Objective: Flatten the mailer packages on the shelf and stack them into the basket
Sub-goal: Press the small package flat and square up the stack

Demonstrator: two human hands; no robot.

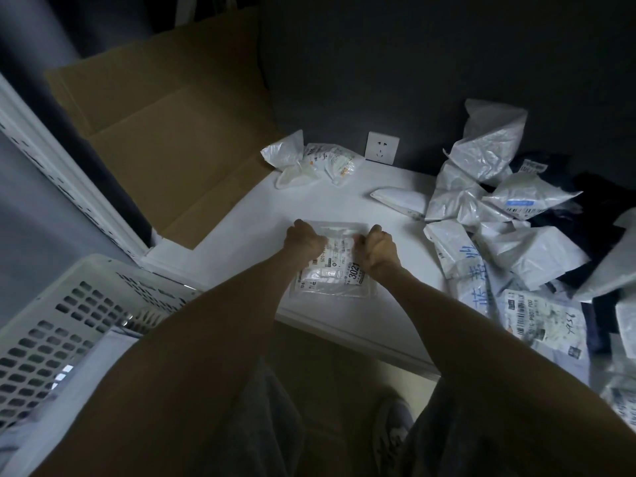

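Observation:
A small clear mailer with a printed label (335,273) lies flat on the white shelf (344,204) near its front edge. My left hand (305,239) presses on the mailer's upper left part with curled fingers. My right hand (377,250) presses its upper right part, also with curled fingers. A white perforated basket (69,311) stands at the lower left, beside the shelf, with a pale flat package inside it (79,380).
Several crumpled white mailers (499,215) are heaped on the shelf's right side. Two small crumpled ones (309,160) lie at the back near a wall socket (382,148). Flattened brown cardboard (165,142) leans at the left. Dark wall behind.

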